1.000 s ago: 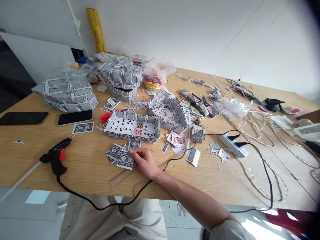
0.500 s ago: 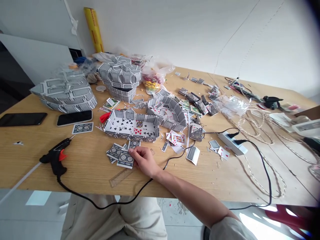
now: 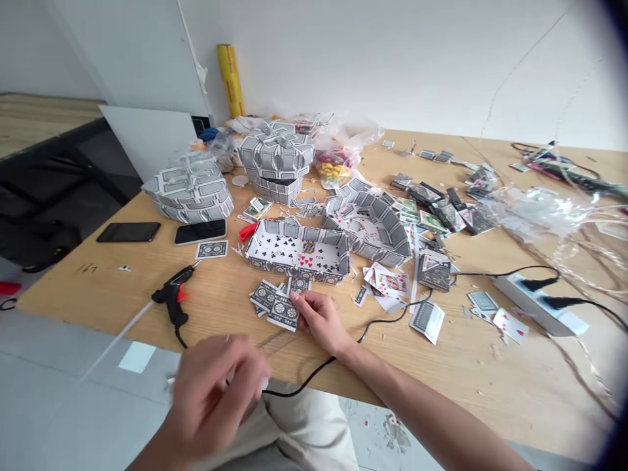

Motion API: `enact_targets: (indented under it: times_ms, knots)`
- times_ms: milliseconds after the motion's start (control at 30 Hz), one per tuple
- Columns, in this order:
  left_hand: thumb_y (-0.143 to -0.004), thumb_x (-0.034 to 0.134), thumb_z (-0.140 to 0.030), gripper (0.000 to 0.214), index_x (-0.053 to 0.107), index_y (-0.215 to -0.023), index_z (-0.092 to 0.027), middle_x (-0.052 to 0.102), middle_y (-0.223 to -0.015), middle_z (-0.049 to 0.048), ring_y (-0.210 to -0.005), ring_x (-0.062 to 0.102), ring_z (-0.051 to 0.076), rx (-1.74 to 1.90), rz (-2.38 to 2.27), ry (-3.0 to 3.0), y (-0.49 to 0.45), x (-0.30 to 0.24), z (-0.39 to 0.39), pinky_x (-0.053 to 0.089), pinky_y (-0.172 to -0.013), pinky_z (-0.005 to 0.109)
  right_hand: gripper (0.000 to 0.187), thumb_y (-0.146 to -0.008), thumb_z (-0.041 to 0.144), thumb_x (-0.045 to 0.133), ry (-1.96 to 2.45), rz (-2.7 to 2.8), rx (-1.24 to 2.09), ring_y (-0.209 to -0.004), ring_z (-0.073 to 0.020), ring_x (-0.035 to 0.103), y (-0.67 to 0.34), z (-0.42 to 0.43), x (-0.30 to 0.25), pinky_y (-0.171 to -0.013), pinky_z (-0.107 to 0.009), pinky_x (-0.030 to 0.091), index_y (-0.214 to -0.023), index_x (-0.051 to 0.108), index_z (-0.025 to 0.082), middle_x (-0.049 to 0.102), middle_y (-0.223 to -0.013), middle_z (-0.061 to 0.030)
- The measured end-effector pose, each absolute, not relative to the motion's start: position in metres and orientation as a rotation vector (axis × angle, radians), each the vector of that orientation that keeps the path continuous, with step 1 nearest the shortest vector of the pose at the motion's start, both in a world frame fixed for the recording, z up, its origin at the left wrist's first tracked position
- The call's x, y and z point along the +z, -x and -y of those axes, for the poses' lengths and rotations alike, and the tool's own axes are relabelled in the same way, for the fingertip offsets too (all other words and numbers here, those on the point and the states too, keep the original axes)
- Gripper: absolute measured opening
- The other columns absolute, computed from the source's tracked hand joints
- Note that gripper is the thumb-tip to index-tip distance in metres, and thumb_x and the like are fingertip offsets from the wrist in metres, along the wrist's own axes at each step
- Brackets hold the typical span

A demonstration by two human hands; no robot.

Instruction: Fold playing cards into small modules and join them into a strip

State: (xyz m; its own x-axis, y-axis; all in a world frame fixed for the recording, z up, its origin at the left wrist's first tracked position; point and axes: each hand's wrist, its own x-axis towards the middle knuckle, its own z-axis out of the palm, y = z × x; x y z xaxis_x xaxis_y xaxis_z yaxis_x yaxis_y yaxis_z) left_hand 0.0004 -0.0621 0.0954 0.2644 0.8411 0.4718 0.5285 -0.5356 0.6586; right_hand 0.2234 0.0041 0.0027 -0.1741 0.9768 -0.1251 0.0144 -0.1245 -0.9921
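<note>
My right hand [image 3: 318, 320] lies on the table with its fingertips on a loose group of blue-backed playing cards [image 3: 271, 307], close to the front wall of an open box made of playing cards [image 3: 294, 269]. Inside the box, card faces with clubs and hearts line the floor. My left hand [image 3: 210, 392] is raised at the lower left, off the table and blurred by motion. Something small and white shows near its fingers, but the blur hides what it is. A black hot glue gun [image 3: 173, 294] lies on its side to the left of both hands.
A clear ruler [image 3: 272, 343] lies partly under my right wrist, and a black cable [image 3: 387, 320] runs across the wooden table [image 3: 98, 288]. Card-built lidded boxes [image 3: 275, 157], a curved card piece [image 3: 373, 229], two phones [image 3: 200, 231], scraps and a power strip [image 3: 534, 301] fill the tabletop.
My left hand has come up into view at the lower left. The whole scene has shifted right in the picture, showing more floor and the table's left end. My right hand stays on the cards.
</note>
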Motion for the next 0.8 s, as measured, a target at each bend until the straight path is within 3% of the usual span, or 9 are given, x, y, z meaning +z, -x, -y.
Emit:
enact_targets:
  times_ms: [67, 100, 167, 267, 367, 600, 800]
  knots:
    - [-0.107, 0.057, -0.022, 0.018, 0.067, -0.091, -0.022, 0.068, -0.069, -0.0016, -0.058, 0.063, 0.013, 1.126, -1.210, -2.265, -0.009, 0.076, 0.035, 0.053, -0.057, 0.025, 0.063, -0.098, 0.073, 0.059, 1.197, 1.339, 1.422, -0.051, -0.0113, 0.040, -0.224, -0.003, 0.003, -0.052, -0.028, 0.030, -0.063, 0.052, 0.022, 0.050, -0.053, 0.0029]
    - [-0.104, 0.061, -0.023, 0.007, 0.069, -0.104, -0.022, 0.074, -0.083, 0.0022, -0.073, 0.071, 0.017, 1.152, -1.169, -2.327, -0.013, 0.066, 0.023, 0.059, -0.068, 0.028, 0.061, -0.099, 0.071, 0.059, 1.192, 1.374, 1.415, -0.052, -0.0114, 0.040, -0.223, -0.002, 0.002, -0.052, -0.028, 0.030, -0.064, 0.052, 0.021, 0.050, -0.054, 0.0029]
    - [-0.100, 0.070, -0.031, 0.032, 0.066, -0.129, -0.021, 0.075, -0.120, 0.0126, -0.112, 0.073, 0.027, 1.065, -1.104, -2.407, -0.016, 0.046, 0.006, 0.062, -0.097, 0.040, 0.060, -0.101, 0.069, 0.058, 1.200, 1.440, 1.377, -0.054, -0.0115, 0.038, -0.223, -0.001, 0.002, -0.053, -0.028, 0.029, -0.065, 0.052, 0.021, 0.048, -0.056, 0.0030]
    - [-0.094, 0.078, -0.042, 0.064, 0.055, -0.150, -0.021, 0.065, -0.143, 0.0171, -0.133, 0.064, 0.033, 0.916, -1.067, -2.422, -0.015, 0.024, -0.003, 0.056, -0.113, 0.048, 0.059, -0.101, 0.067, 0.057, 1.235, 1.507, 1.296, -0.058, -0.0115, 0.035, -0.224, -0.001, 0.001, -0.054, -0.028, 0.026, -0.066, 0.049, 0.021, 0.044, -0.060, 0.0036]
    - [-0.090, 0.082, -0.052, 0.076, 0.052, -0.153, -0.022, 0.066, -0.140, 0.0165, -0.130, 0.066, 0.034, 0.868, -1.009, -2.409, -0.013, 0.012, -0.001, 0.058, -0.110, 0.048, 0.059, -0.100, 0.067, 0.058, 1.256, 1.500, 1.286, -0.059, -0.0115, 0.033, -0.224, -0.003, 0.003, -0.054, -0.027, 0.026, -0.065, 0.048, 0.021, 0.040, -0.061, 0.0040]
    - [-0.092, 0.081, -0.050, 0.061, 0.058, -0.142, -0.023, 0.071, -0.125, 0.0132, -0.116, 0.069, 0.031, 0.931, -1.074, -2.418, -0.013, 0.007, 0.000, 0.058, -0.103, 0.045, 0.058, -0.102, 0.066, 0.056, 1.269, 1.484, 1.327, -0.058, -0.0118, 0.036, -0.224, -0.002, 0.005, -0.054, -0.027, 0.028, -0.066, 0.050, 0.021, 0.042, -0.060, 0.0041]
    - [-0.096, 0.078, -0.037, 0.052, 0.057, -0.140, -0.023, 0.069, -0.124, 0.0129, -0.116, 0.067, 0.030, 1.213, -1.451, -2.241, -0.012, 0.005, -0.006, 0.057, -0.102, 0.047, 0.042, -0.108, 0.051, 0.054, 1.394, 1.486, 1.023, -0.063, -0.0152, 0.050, -0.234, -0.005, 0.007, -0.060, -0.028, 0.038, -0.082, 0.065, 0.019, 0.060, -0.069, 0.0001]
